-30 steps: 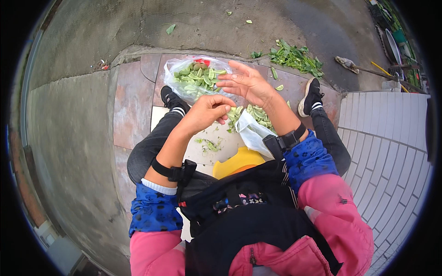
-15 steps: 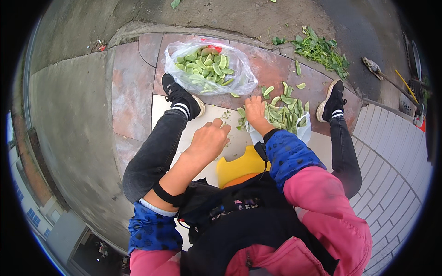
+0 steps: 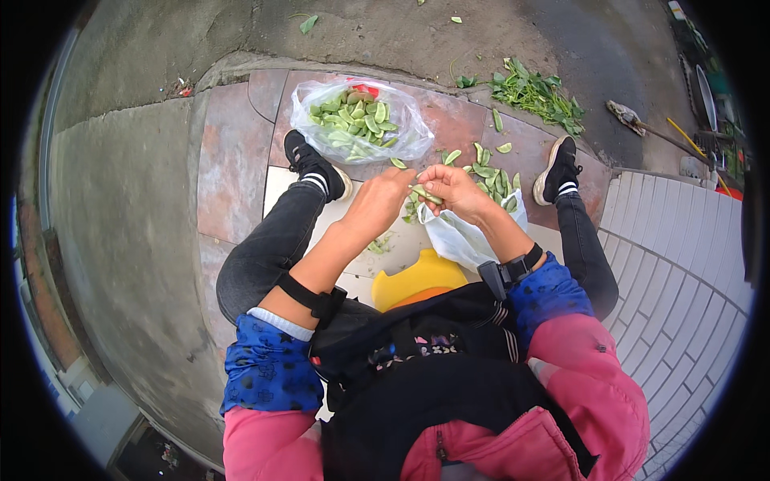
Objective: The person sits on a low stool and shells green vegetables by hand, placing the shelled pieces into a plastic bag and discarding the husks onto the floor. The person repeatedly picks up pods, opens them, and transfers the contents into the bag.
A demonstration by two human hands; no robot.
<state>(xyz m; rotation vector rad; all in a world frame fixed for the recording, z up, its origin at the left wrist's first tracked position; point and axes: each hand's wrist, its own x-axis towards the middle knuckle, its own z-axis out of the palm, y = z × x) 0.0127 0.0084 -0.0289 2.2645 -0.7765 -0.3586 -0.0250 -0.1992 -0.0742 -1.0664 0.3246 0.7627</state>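
1. Pinching one green bean pod [image 3: 425,194] at both ends: left hand [image 3: 383,202] and right hand [image 3: 451,186], fingers closed on it, held above knees.
2. Step, at a guess: snapping or stringing pod, mid-way thru.
3. Sitting low on yellow stool [image 3: 417,280], legs apart.
4. Clear plastic bag [image 3: 358,122] w/ green pods ahead, by left shoe.
5. White bag [image 3: 465,232] w/ more pods just under right hand.
6. Next move prob. calls for firm pull apart, pieces kept over a bag.
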